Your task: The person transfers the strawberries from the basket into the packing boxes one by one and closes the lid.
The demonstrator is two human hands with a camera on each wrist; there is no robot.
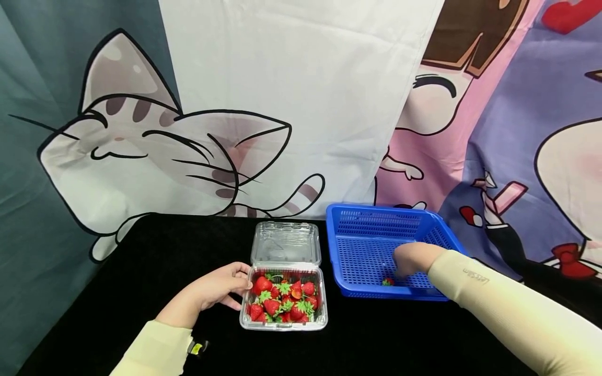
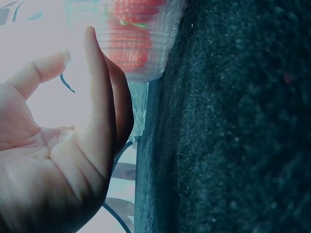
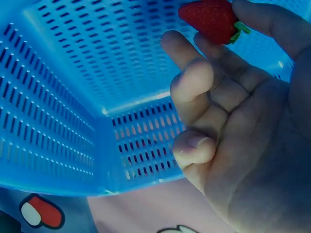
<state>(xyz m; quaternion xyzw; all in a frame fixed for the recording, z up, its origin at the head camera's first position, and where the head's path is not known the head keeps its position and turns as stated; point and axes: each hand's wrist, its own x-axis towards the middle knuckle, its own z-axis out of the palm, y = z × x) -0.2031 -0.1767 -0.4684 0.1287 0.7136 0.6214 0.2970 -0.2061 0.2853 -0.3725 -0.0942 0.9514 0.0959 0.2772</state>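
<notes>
A clear plastic clamshell box (image 1: 284, 327) full of red strawberries (image 1: 271, 306) with green leaves stands on the black cloth, its lid (image 1: 286, 244) folded back. At its left rim, my left hand (image 1: 221, 286) touches the side with its fingers mostly straight; the left wrist view shows a gap between its thumb and fingers. Over to the right, my right hand (image 1: 414, 258) reaches down inside a blue basket (image 1: 345, 288). There it pinches a strawberry (image 3: 209, 20) between thumb and fingertips, the other fingers curled below.
Black cloth (image 1: 211, 235) covers the table. The basket has slotted walls and stands close to the printed curtain (image 1: 291, 104) at the back, right of the box. A small dark object with a yellow mark (image 1: 196, 348) shows at my left sleeve.
</notes>
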